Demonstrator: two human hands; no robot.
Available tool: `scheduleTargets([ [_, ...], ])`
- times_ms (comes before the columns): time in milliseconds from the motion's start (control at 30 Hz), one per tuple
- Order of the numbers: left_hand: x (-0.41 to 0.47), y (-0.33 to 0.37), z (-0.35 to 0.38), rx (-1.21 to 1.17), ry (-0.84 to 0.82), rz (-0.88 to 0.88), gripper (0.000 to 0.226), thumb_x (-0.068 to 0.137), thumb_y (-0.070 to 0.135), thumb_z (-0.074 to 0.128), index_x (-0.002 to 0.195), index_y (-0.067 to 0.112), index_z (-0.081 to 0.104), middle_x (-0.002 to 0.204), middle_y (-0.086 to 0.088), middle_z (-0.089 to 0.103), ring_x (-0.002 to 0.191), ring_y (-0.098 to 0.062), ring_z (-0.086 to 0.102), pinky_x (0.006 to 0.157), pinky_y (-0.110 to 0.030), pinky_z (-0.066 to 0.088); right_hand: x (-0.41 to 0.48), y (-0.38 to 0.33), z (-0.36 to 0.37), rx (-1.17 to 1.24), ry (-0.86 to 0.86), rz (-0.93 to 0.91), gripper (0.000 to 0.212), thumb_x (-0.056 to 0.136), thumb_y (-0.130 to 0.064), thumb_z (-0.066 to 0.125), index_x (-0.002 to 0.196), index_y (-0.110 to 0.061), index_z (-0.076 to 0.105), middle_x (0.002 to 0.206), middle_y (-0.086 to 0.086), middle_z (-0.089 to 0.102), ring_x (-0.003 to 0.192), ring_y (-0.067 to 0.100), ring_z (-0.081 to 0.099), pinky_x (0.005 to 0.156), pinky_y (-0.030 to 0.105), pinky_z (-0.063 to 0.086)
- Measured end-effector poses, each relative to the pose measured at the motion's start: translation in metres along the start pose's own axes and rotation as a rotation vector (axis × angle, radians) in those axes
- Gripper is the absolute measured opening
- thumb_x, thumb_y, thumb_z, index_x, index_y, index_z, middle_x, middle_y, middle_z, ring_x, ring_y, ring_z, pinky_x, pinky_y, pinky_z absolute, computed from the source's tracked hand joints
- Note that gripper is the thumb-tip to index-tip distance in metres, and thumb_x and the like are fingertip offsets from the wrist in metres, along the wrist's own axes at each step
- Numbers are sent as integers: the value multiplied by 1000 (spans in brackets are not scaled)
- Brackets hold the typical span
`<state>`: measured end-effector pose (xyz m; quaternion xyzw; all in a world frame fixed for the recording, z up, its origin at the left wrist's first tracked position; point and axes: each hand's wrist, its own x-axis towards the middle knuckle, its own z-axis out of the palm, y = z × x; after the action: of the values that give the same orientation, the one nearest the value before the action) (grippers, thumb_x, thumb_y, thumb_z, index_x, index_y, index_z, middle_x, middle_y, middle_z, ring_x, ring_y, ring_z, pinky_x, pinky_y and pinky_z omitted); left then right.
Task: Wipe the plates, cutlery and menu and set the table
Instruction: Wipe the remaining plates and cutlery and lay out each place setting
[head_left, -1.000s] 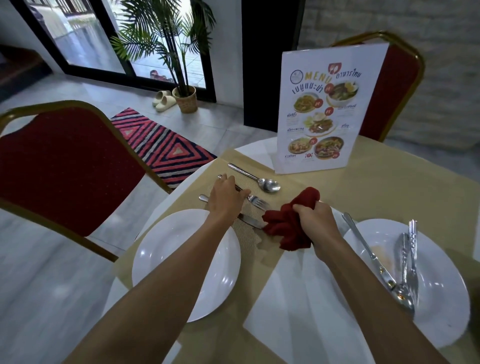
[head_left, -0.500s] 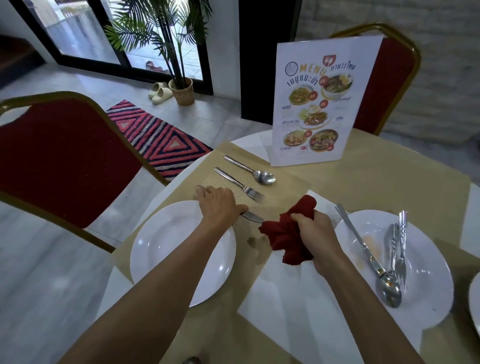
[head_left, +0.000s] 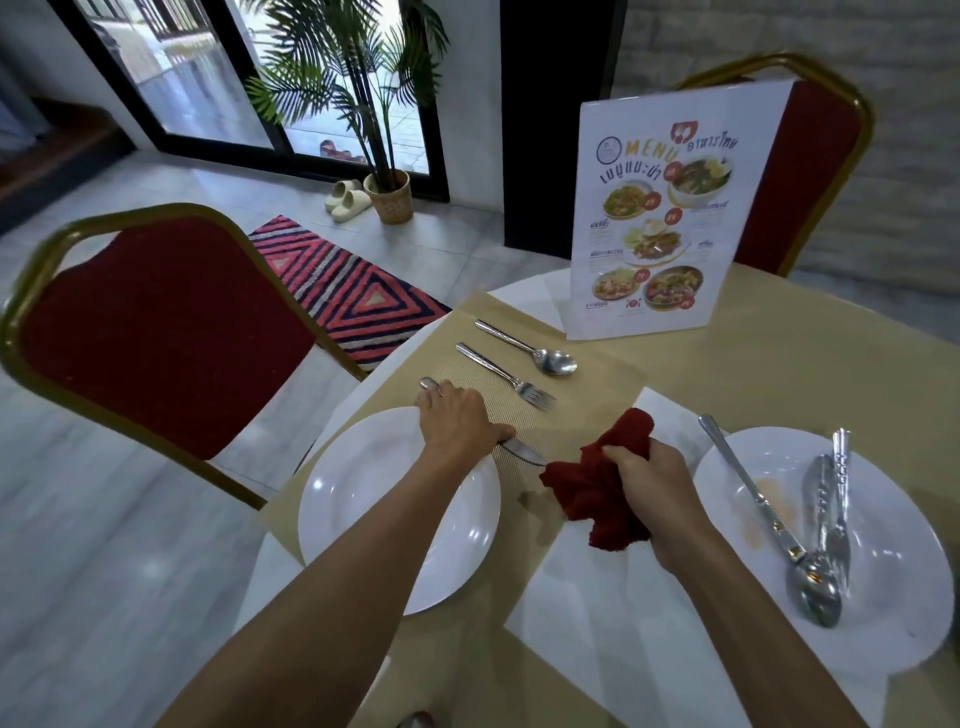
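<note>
My left hand (head_left: 457, 421) lies over a knife (head_left: 522, 453) on the woven placemat (head_left: 587, 410), fingers curled along its handle; only the blade tip and handle end show. Just to the knife's left sits a clean white plate (head_left: 363, 499). A fork (head_left: 509, 379) and a spoon (head_left: 550, 358) lie parallel further back on the mat. My right hand (head_left: 654, 488) grips a bunched red cloth (head_left: 592, 493) held above the table. The plate at right (head_left: 893, 519) has an orange smear and carries a long spoon (head_left: 769, 519) and two more cutlery pieces (head_left: 831, 499). The menu (head_left: 670, 218) stands upright behind.
A red chair with a gold frame (head_left: 156, 332) stands at the table's left, another (head_left: 815, 171) behind the menu. A white sheet (head_left: 597, 613) lies on the beige tablecloth between the plates. On the floor are a striped rug (head_left: 353, 296) and a potted palm (head_left: 389, 197).
My left hand moved from the fork back to the knife and now covers it beside the left plate. My right hand stays closed on the red cloth, shifted slightly nearer me.
</note>
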<state>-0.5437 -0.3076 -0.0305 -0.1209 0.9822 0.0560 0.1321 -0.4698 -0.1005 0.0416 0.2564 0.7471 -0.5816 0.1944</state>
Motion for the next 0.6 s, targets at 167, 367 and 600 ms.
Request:
scheduleTargets([
  [167, 3, 0, 2, 8, -4, -9, 73, 78, 73, 64, 106, 5, 68, 129, -22, 58, 132, -43, 41, 113, -51, 31, -2, 0, 0, -4, 16, -7, 15, 101, -20, 55, 106, -11, 66, 86, 9, 73, 74, 21, 70, 54, 28, 50],
  [367, 4, -1, 4, 0, 8, -2, 73, 77, 74, 64, 104, 6, 68, 128, -22, 59, 131, -43, 42, 113, -52, 30, -6, -1, -2, 5, 19, -9, 15, 101, -20, 54, 102, -12, 67, 70, 2, 73, 62, 18, 71, 47, 25, 51],
  [600, 4, -1, 3, 21, -6, 6, 75, 77, 74, 62, 105, 5, 68, 130, -23, 58, 132, -43, 42, 114, -51, 29, -7, 1, 0, -7, 22, -3, 14, 101, -21, 55, 103, -12, 65, 76, 4, 72, 65, 18, 70, 50, 27, 51],
])
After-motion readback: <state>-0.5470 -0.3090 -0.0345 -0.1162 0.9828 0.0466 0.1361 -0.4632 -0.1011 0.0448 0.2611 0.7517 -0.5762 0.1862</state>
